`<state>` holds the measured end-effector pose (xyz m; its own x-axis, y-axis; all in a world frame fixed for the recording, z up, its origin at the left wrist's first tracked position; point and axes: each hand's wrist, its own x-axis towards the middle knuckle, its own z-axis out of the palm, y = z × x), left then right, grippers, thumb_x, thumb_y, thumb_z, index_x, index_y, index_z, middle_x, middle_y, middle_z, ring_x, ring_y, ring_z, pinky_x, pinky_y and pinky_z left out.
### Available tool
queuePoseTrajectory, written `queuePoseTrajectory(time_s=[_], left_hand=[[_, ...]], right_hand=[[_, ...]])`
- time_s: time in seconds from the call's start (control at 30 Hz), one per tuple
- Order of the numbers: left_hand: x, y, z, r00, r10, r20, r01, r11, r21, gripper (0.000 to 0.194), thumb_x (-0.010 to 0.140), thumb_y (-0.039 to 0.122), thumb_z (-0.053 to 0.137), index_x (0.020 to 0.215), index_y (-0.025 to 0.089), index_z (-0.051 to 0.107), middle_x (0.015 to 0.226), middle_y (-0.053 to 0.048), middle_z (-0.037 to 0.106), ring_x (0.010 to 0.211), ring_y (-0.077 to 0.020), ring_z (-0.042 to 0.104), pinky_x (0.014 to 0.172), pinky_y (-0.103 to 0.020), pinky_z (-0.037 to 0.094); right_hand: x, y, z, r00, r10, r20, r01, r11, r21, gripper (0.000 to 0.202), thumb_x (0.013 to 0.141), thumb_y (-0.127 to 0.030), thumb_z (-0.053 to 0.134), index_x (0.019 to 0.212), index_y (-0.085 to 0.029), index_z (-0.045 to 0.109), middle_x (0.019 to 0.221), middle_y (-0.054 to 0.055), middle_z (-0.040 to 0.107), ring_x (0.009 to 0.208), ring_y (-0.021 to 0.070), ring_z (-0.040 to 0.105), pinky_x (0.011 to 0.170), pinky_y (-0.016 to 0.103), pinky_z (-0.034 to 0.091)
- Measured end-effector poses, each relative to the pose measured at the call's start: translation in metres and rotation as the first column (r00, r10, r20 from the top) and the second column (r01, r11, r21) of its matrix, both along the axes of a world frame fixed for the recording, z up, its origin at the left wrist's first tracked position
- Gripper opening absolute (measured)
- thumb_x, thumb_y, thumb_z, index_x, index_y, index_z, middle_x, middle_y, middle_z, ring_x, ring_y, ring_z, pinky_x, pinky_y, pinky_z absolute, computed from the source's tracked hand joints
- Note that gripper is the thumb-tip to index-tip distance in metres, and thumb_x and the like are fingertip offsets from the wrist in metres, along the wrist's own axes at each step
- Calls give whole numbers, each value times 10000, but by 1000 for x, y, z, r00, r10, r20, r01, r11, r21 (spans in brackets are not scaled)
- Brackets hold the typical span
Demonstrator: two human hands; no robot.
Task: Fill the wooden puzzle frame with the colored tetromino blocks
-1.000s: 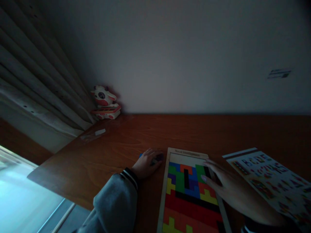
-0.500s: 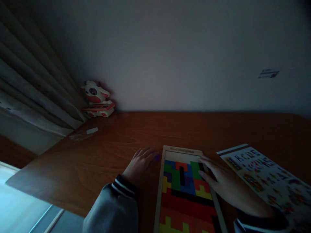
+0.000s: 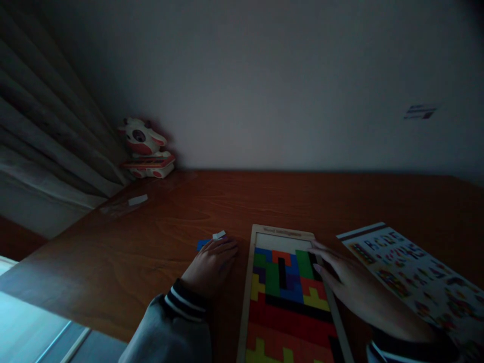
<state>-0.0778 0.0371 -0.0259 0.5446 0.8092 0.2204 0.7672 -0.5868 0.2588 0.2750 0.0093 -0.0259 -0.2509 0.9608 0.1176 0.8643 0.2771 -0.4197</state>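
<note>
On the tabletop, left of the wooden puzzle board (image 3: 245, 302), my left hand (image 3: 212, 259) lies palm down with its fingers stretched out. At its fingertips are a blue puzzle piece (image 3: 202, 245) and a small white piece (image 3: 219, 235), both partly covered; what lies under the palm is hidden. My right hand (image 3: 344, 287) rests on the board's right edge, thumb and forefinger apart, their tips by a black piece and a green piece (image 3: 303, 263). Colourful block pieces fill most of the board, while a pale strip (image 3: 282, 242) of bare board shows along its top.
A printed sheet of coloured patterns (image 3: 412, 272) lies right of the board, partly under my right forearm. A cow-shaped toy (image 3: 147, 148) stands at the back left by the curtain (image 3: 49, 116). Nearer is a clear wrapper with a white label (image 3: 138, 200). A wall (image 3: 280, 91) closes off the back.
My left hand has shifted slightly left and down, away from the board. The blue and white pieces now show beside its fingers; the purple piece is out of sight. My right hand stays at the board's edge.
</note>
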Motion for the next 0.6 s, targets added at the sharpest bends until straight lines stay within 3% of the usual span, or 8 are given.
queuePoseTrajectory(time_s=[0.13,0.33,0.47,0.6], left_hand=[[-9,-2,1,999,25,35,-27,999,42,294,971,260,517,1218,224,672,1308,-66,659,1245,-247,587,1086,-465,469],[-22,-2,4,968,252,-4,-252,966,58,378,953,308,569,1318,210,591,1333,-92,633,1199,-270,606,1034,-482,498],[-32,-4,13,954,300,-5,-299,953,38,286,964,255,519,1215,216,650,1224,-76,689,1104,-244,652,965,-420,537],[-37,-7,20,961,275,-15,-275,961,-4,215,946,254,554,1108,226,692,1107,-53,731,975,-228,690,863,-373,561]], right_hand=[[4,2,-6,1000,4,-4,-4,1000,22,415,950,-352,429,1316,-241,591,1385,83,609,1247,269,597,1096,490,447],[4,2,-9,1000,-15,-15,16,999,44,429,956,-401,433,1321,-230,578,1349,94,636,1220,271,615,1096,483,441],[-11,2,7,998,-6,-67,14,994,110,425,930,-474,485,1262,-246,621,1356,94,628,1239,291,595,1085,496,446],[-42,-6,32,991,31,-133,-21,997,75,368,931,-475,498,1204,-286,656,1286,70,675,1173,271,641,1028,468,504]])
